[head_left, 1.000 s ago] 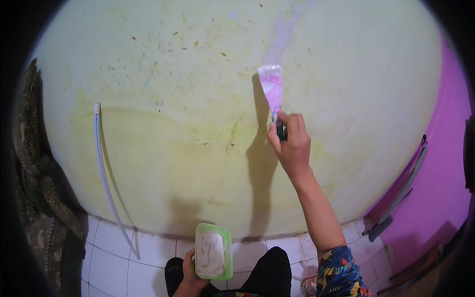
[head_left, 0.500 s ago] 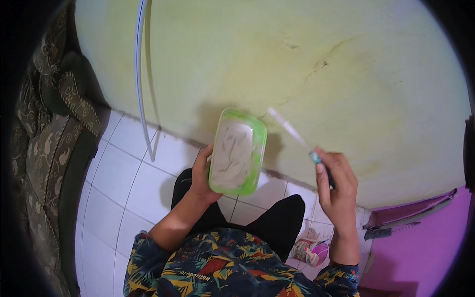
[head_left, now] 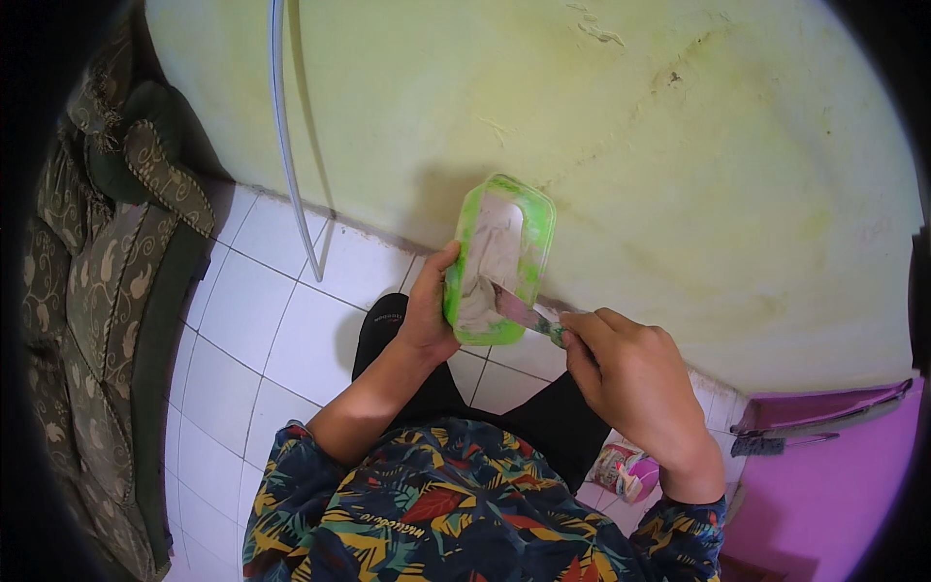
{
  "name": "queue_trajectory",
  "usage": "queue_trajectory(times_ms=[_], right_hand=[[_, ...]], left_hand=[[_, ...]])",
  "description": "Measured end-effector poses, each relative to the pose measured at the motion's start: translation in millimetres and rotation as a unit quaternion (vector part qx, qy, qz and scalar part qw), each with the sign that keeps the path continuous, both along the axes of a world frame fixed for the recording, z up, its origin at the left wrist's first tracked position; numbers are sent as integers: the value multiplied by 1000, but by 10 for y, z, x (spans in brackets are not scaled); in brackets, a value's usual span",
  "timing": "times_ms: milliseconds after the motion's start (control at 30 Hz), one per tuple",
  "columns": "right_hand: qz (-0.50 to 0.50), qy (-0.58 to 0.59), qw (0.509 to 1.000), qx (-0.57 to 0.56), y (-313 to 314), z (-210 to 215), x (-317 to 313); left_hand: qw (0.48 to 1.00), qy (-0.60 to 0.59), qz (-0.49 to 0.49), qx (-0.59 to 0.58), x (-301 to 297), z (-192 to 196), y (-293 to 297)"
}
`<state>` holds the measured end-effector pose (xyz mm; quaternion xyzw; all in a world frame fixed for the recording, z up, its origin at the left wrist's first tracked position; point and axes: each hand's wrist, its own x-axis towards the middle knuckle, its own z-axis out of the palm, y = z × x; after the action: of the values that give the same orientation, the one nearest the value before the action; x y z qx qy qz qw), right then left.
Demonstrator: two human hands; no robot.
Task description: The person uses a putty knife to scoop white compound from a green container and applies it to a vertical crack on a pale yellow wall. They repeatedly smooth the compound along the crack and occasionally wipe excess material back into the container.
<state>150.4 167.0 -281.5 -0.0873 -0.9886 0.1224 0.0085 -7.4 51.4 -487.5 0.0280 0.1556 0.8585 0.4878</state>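
Observation:
My left hand (head_left: pixel 430 303) grips the left side of a green plastic container (head_left: pixel 536 225), held tilted in front of the wall. Inside it lies a pale, greyish-white paste (head_left: pixel 498 238), thick and smeared up the walls. My right hand (head_left: pixel 626 373) is closed around the handle of a putty knife (head_left: pixel 527 315). The knife's blade reaches over the container's right rim, and its tip is in the paste near the lower end. Most of the handle is hidden by my fingers.
Ahead stands a yellow-green wall (head_left: pixel 679 194) with a crack and flaking spots. A pale hose or pipe (head_left: pixel 284 136) hangs down at the left. A patterned sofa (head_left: pixel 87 320) fills the left side. On the white tiles (head_left: pixel 233 310) at my right sits a pink-labelled tub (head_left: pixel 626 473).
The putty knife has come down and left from in front of the wall into the paste. My left hand and the container have moved slightly up and right.

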Motion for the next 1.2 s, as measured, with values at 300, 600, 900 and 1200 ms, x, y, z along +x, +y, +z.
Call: queue_trajectory(times_ms=[300,600,900,1200], right_hand=[[-10,-4,980,-199,410,-180,-118],[-181,-85,831,-519,858,-475,51],[-237,4,686,-688,1014,-1029,384],[-101,379,715,-579,1176,-31,264]], left_hand=[[999,16,-15,-38,44,43,59],[999,-16,-43,-14,71,42,21],[998,-53,-37,23,73,121,59],[995,-79,-42,41,133,222,79]])
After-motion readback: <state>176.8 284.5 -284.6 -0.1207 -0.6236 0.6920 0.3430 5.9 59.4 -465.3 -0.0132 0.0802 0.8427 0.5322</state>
